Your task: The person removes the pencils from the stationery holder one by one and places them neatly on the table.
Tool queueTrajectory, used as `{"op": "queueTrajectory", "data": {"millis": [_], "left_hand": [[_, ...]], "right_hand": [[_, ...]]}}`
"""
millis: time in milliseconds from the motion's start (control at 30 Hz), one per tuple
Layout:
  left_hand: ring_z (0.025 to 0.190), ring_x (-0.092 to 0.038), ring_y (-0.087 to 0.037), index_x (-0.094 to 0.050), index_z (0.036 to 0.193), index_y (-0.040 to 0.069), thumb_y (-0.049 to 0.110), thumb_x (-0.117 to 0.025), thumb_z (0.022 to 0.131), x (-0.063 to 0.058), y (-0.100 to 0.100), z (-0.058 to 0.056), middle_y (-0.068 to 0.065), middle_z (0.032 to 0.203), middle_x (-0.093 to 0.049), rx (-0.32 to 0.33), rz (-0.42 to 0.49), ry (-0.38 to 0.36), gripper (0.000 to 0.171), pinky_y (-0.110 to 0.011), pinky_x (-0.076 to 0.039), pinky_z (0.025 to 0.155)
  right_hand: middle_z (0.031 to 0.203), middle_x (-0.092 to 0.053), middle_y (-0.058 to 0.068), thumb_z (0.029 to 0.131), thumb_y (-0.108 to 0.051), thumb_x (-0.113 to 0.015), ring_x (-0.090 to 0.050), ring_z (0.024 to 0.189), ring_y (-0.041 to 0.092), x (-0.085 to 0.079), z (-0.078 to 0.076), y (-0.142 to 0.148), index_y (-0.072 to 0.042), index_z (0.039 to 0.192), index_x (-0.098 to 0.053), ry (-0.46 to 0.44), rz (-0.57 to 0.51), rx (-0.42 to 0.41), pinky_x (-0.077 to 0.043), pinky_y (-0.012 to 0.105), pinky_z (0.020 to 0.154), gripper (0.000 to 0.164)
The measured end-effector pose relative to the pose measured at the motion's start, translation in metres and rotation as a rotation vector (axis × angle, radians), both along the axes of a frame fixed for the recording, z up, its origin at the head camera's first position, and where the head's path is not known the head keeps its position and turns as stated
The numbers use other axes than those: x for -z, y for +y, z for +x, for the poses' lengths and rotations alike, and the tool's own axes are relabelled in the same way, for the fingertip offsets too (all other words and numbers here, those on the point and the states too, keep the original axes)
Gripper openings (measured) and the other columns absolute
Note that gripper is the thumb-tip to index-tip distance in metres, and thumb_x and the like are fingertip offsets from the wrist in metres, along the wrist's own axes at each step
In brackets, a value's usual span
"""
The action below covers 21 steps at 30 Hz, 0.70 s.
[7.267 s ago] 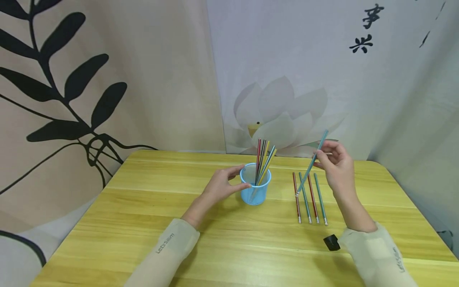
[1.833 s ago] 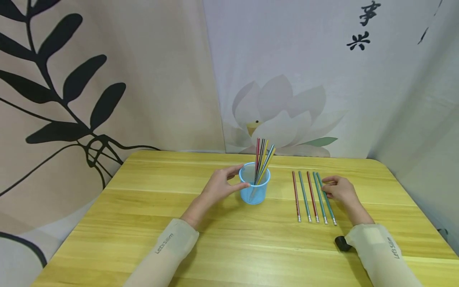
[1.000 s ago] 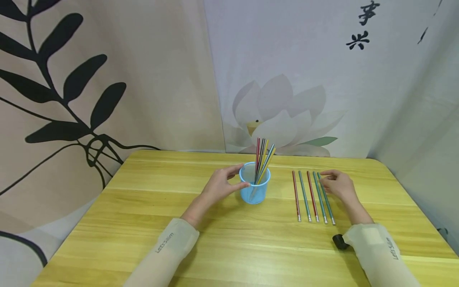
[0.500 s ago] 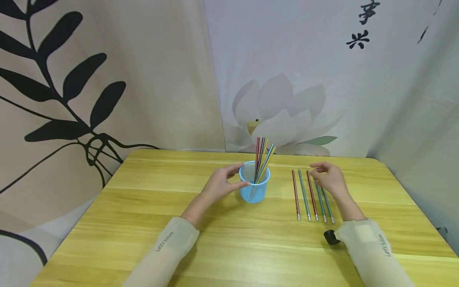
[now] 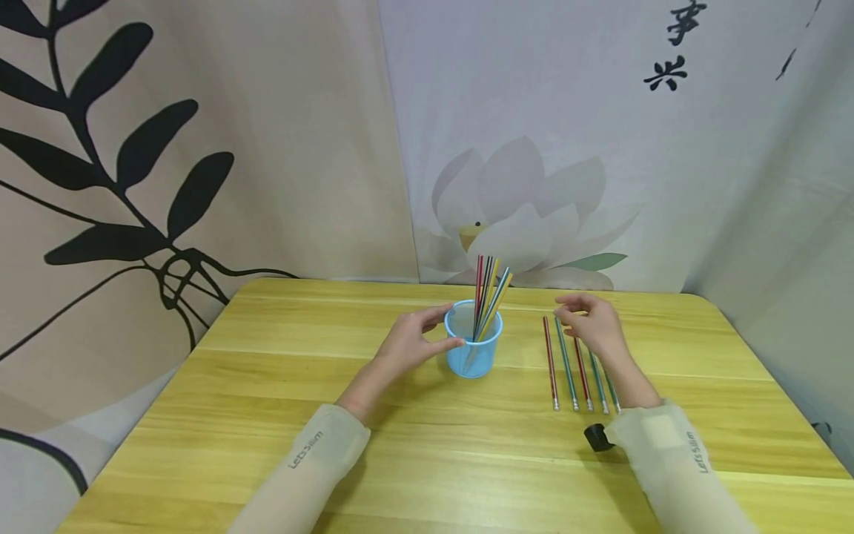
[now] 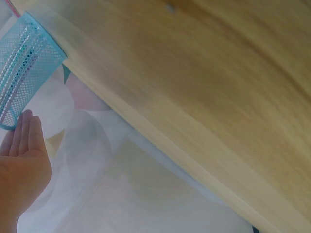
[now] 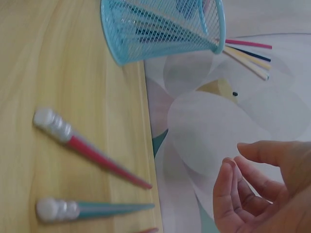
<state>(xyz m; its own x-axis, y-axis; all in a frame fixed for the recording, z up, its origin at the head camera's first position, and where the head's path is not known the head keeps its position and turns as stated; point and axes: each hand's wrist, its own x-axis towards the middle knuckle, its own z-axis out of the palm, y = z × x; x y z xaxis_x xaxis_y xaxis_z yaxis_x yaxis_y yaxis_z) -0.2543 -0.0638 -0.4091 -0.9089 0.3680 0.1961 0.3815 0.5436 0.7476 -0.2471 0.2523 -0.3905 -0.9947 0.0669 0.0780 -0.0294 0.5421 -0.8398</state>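
Note:
A light-blue mesh pencil cup (image 5: 471,361) stands on the table, holding several red, black, yellow and blue pencils (image 5: 490,297). My left hand (image 5: 415,343) holds its left side, thumb in front and fingers behind. Right of the cup lies a row of pencils with eraser ends toward me: a red pencil (image 5: 551,363), a teal pencil (image 5: 567,363), another red pencil (image 5: 583,374) and two more teal ones, partly covered by my right arm. Over the far ends of the row hovers my right hand (image 5: 594,322). Nothing sits between its thumb and fingers (image 7: 224,189) in the right wrist view.
The wooden table (image 5: 267,445) ends at a back edge close behind the cup and pencils. A printed curtain (image 5: 320,148) hangs behind it. A small black block (image 5: 597,437) is at my right cuff.
Earlier my right hand held a teal pencil in the air; that pencil now lies at the row's right end. The empty right hand has since moved left over the row. My left hand stays put.

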Motion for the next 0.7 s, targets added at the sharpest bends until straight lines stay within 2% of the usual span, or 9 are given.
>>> {"op": "queueTrajectory", "data": {"millis": [100,300,467,700], "left_hand": [[0.126,-0.062,-0.024,-0.055,0.142,0.010,0.036,-0.081,0.082,0.000,0.000,0.000,-0.009,0.140,-0.061,0.004,-0.006,0.005,0.070,-0.034,-0.053,0.108],[0.126,-0.063,-0.024,-0.055,0.142,0.010,0.036,-0.081,0.082,0.000,-0.001,0.000,-0.009,0.139,-0.062,0.005,-0.008,0.012,0.070,-0.033,-0.053,0.107],[0.126,-0.063,-0.023,-0.056,0.142,0.011,0.034,-0.082,0.082,0.001,0.000,0.000,-0.009,0.139,-0.063,0.002,-0.008,0.017,0.069,-0.033,-0.053,0.107],[0.125,-0.063,-0.023,-0.055,0.142,0.012,0.035,-0.081,0.083,0.001,0.000,0.000,-0.009,0.138,-0.063,0.000,-0.014,0.017,0.069,-0.034,-0.053,0.107]], "right_hand": [[0.113,-0.064,0.019,0.098,-0.017,-0.061,-0.068,0.088,0.014,-0.002,-0.001,-0.006,0.004,0.128,-0.061,0.012,-0.006,-0.004,-0.065,0.025,0.076,0.037],[0.115,-0.064,0.021,0.098,-0.015,-0.061,-0.064,0.080,0.001,-0.004,-0.002,-0.017,0.004,0.128,-0.061,0.016,-0.050,-0.024,-0.065,0.027,0.076,0.035],[0.113,-0.065,0.021,0.098,-0.015,-0.061,-0.066,0.081,0.003,-0.004,-0.003,-0.026,0.004,0.126,-0.062,0.032,-0.059,-0.030,-0.065,0.027,0.075,0.034],[0.112,-0.065,0.019,0.099,-0.015,-0.061,-0.062,0.077,-0.004,-0.005,-0.004,-0.038,0.004,0.126,-0.062,0.029,-0.112,-0.054,-0.063,0.019,0.072,0.033]]}}
